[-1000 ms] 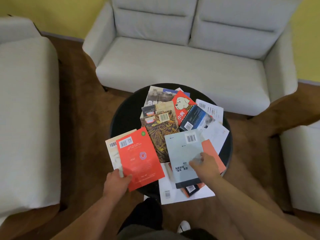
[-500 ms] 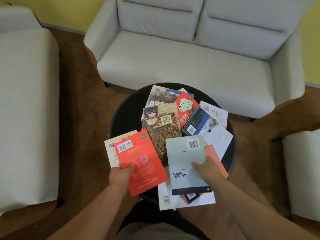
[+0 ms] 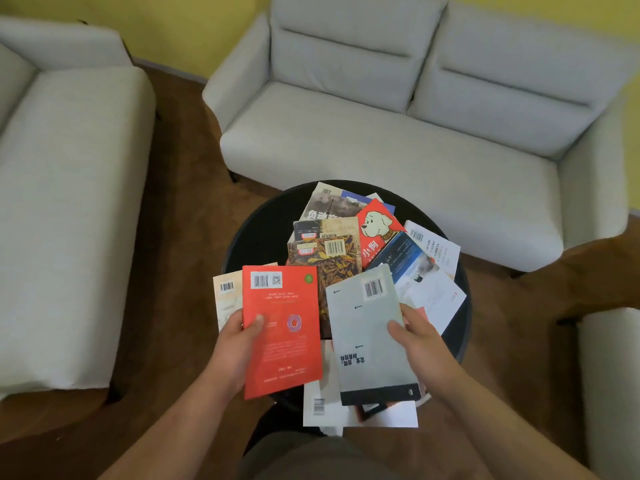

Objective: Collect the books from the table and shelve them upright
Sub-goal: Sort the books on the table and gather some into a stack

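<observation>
Several books lie overlapping on a round black table [image 3: 256, 237]. My left hand [image 3: 235, 344] grips a red book [image 3: 282, 327] by its left edge, thumb on the cover, lifted above a cream book [image 3: 227, 296]. My right hand [image 3: 420, 341] grips a pale grey-green book [image 3: 367, 334] by its right edge, raised off the pile. Behind them lie a brown patterned book [image 3: 329, 261], a red book with a dog [image 3: 375, 230], a dark blue book [image 3: 403, 254] and a white book [image 3: 433, 244]. White books [image 3: 322, 400] stick out over the near table edge.
A light grey two-seat sofa [image 3: 398, 126] stands behind the table. Another grey seat [image 3: 65, 202] is at the left and a third [image 3: 609, 382] at the right edge. Brown floor [image 3: 180, 209] surrounds the table. No shelf is in view.
Both hands have closed on their books and lifted them. The red book has turned straighter and risen; the grey-green book has come up off the orange book beneath it.
</observation>
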Action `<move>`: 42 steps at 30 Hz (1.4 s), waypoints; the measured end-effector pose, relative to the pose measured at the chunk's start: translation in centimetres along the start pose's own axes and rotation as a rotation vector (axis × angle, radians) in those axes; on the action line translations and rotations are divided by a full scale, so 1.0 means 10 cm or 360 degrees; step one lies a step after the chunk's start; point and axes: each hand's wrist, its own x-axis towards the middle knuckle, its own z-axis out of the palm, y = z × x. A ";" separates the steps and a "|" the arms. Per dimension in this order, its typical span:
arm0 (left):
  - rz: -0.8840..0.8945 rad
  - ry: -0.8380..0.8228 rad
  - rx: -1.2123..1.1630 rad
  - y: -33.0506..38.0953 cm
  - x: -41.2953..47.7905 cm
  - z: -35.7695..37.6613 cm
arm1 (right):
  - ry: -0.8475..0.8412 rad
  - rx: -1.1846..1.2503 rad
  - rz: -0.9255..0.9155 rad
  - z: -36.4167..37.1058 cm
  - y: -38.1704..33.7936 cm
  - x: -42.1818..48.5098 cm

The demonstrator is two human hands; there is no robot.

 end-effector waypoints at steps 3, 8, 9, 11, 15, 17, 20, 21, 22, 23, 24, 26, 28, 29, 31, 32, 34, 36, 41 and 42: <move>-0.0006 -0.0047 -0.0046 0.06 -0.15 0.03 | -0.0014 -0.0167 -0.0141 0.02 -0.16 -0.08; -0.0014 -0.0109 -0.0106 0.14 -0.39 0.28 | 0.0029 -0.0530 -0.0407 0.19 -0.38 -0.22; -0.0022 -0.0141 -0.0151 0.16 -0.43 0.34 | -0.0033 -0.0514 -0.0455 0.27 -0.42 -0.26; -0.0056 -0.0219 -0.0302 0.20 -0.49 0.46 | -0.0151 -0.0492 -0.0500 0.43 -0.48 -0.31; -0.0161 -0.0397 -0.0626 0.30 -0.57 0.60 | -0.0102 -0.0808 -0.0773 0.74 -0.53 -0.38; -0.0149 -0.0443 -0.0706 0.36 -0.58 0.64 | -0.0024 -0.0948 -0.0751 0.79 -0.53 -0.40; -0.0160 -0.0503 -0.0761 0.45 -0.59 0.71 | -0.0033 -0.0955 -0.0670 0.77 -0.49 -0.44; -0.0171 -0.0530 -0.0755 0.46 -0.60 0.73 | -0.0057 -0.0990 -0.0695 0.76 -0.49 -0.44; -0.0163 -0.0576 -0.0726 0.47 -0.61 0.74 | -0.0078 -0.1027 -0.0721 0.75 -0.48 -0.43; -0.0137 -0.0626 -0.0674 0.47 -0.62 0.74 | -0.0113 -0.1040 -0.0746 0.74 -0.47 -0.43; -0.0107 -0.0648 -0.0610 0.46 -0.61 0.74 | -0.0155 -0.1000 -0.0769 0.70 -0.47 -0.42; -0.0085 -0.0595 -0.0493 0.45 -0.60 0.69 | -0.0125 -0.0817 -0.0766 0.58 -0.45 -0.36; -0.0142 -0.0560 -0.0481 0.42 -0.57 0.62 | 0.0120 -0.0608 -0.0645 0.41 -0.41 -0.29; -0.0178 -0.0561 -0.0521 0.40 -0.57 0.59 | 0.0109 -0.0419 -0.0470 0.32 -0.40 -0.26; -0.0249 -0.0592 -0.0613 0.37 -0.57 0.58 | -0.0178 0.0158 -0.0065 0.21 -0.35 -0.21; -0.0288 -0.0609 -0.0634 0.36 -0.58 0.61 | -0.0284 0.0347 0.0049 0.19 -0.32 -0.21; -0.0340 -0.0581 -0.0607 0.34 -0.61 0.70 | -0.0230 0.0420 0.0051 0.21 -0.24 -0.23; -0.0290 -0.0488 -0.0532 0.32 -0.65 0.78 | -0.0109 0.0411 -0.0029 0.26 -0.16 -0.26; -0.0036 -0.0287 -0.0247 0.20 -0.65 0.82 | -0.0066 0.0365 0.0001 0.28 -0.04 -0.21; -0.0037 -0.0259 -0.0225 0.17 -0.64 0.82 | -0.0105 0.0363 0.0025 0.27 -0.02 -0.18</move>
